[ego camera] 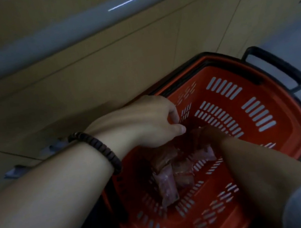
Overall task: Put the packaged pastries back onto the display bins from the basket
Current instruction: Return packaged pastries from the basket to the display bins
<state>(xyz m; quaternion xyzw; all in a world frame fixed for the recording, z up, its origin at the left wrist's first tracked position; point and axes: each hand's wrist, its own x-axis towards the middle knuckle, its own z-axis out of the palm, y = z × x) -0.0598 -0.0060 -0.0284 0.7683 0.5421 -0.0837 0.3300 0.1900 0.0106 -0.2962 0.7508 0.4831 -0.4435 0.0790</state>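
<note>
Basket: red slotted plastic basket (258,77) holds clear-wrapped pastry packets (168,182).
Left hand (147,122): fingers curled over the packets; grasp unclear.
Right hand (211,133): reaching the packets; grip indiscernible.

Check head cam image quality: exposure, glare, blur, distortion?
Head view: underexposed overall, with a bluish cast; a glare streak on the grey rail; packaged pastries in the red basket soft and murky; right hand lost in shadow; left hand brighter, edges clearer; straight lines barely bowed.
</note>
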